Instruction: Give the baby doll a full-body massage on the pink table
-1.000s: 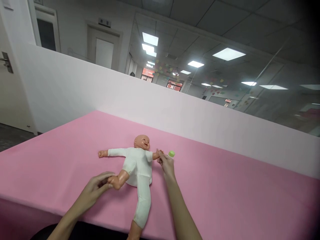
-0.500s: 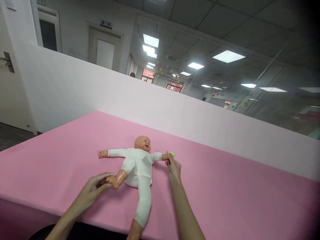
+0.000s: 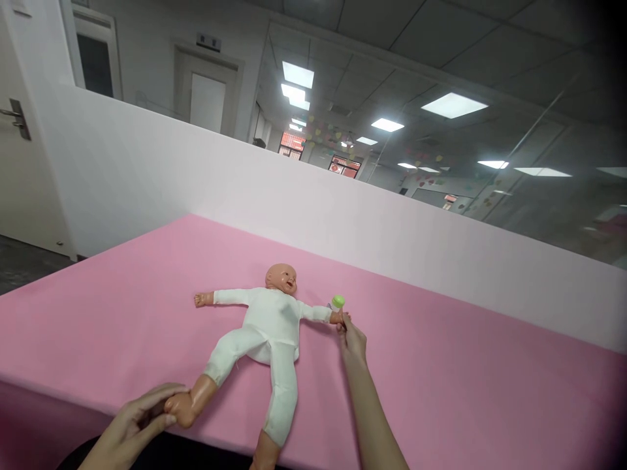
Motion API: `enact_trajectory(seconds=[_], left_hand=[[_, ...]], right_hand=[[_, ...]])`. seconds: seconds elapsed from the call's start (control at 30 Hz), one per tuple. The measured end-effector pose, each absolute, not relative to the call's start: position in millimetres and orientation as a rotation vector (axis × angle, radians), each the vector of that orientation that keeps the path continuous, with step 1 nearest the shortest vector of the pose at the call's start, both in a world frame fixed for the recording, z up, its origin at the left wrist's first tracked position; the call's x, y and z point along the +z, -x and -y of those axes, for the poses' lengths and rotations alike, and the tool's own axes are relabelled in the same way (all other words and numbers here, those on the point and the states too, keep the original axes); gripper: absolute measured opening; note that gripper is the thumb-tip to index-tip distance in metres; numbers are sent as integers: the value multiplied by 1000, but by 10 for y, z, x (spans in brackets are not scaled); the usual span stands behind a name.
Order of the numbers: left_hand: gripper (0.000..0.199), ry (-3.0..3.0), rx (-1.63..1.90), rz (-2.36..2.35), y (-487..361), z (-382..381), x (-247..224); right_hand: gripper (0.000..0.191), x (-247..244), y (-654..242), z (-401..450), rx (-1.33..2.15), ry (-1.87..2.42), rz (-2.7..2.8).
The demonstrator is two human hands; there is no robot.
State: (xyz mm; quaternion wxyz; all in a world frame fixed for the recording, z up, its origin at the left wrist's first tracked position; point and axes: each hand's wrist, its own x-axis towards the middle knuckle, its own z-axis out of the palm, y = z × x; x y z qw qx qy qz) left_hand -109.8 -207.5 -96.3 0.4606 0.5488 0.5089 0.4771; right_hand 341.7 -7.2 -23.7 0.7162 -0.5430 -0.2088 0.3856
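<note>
A baby doll point(image 3: 272, 320) with a white cloth body lies on its back on the pink padded table point(image 3: 441, 365), its head toward the wall. My left hand point(image 3: 140, 421) is closed around the doll's foot at the lower left, and that leg is stretched out toward the table's near edge. With its fingers pinched, my right hand point(image 3: 351, 336) grips the doll's hand on the right side. Just beyond those fingers shows a small green-topped object point(image 3: 337, 301), its lower part mostly hidden. The doll's other arm lies stretched out to the left.
A white low wall point(image 3: 294, 196) runs along the table's back edge, with glass above it. At the far left stands a door with a metal handle point(image 3: 18, 119). The table's near edge lies close to my body.
My left hand has drawn the doll's bent leg out straight, down and to the left. My right hand has moved slightly right and down with the doll's hand, uncovering more of the green-topped object.
</note>
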Motion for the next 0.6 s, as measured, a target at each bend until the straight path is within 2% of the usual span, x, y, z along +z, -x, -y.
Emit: enact_trajectory(seconds=[0.17, 0.3, 0.47, 0.6], left_hand=[[39, -1443, 1244, -1184, 953, 1732, -561], [32, -1549, 1217, -1043, 579, 1365, -230], [33, -1492, 1245, -896, 148, 1011, -228], [32, -1503, 1245, -905, 190, 1095, -257]], right_hand=[[43, 123, -3019, 135, 888, 1149, 771], [46, 176, -2538, 190, 897, 1205, 1037], [51, 78, -2208, 216, 827, 1223, 1203], [49, 94, -2413, 177, 865, 1234, 1118]])
